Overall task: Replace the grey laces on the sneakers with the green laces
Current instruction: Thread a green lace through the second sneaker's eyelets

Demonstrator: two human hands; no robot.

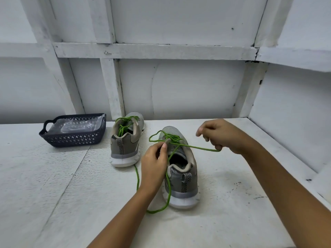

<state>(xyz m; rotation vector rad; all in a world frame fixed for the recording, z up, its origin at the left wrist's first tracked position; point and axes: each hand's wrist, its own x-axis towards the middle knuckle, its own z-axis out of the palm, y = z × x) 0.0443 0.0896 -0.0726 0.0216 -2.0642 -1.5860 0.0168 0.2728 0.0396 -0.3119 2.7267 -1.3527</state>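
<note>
Right, nearly there by the look of it. The far grey mesh sneaker with the white sole (125, 147) stands at the back of the white painted bench (53, 194), heel towards me. It already wears its own green lacing (123, 120), ends heaped loosely at the collar; tied or not, I can't tell. No grey lace shows on either shoe.

So the one in hand is the near grey mesh sneaker (186, 185), right in front of me, heel towards me too. Its thin, round-corded green lace (197, 147) criss-crosses the eyelets up to the top, so threading looks done. What's left, I reckon, is the knot and a tidy-up.

My left grip (154, 161) is narrow, thumb and forefinger pinching the lace at the tip of the beige tongue, with a small loop standing out to the left. My right grip (220, 135) has its fingers curled round one end, drawn taut out to the right above the bench. The other tail drops past the heel, curls on the bench and runs off behind my left wrist. The cord looks springy, slightly fuzzy, and holds its curve.

Off to the left sits a dark plastic lattice basket (75, 140) with clear plastic wrap inside.
</note>
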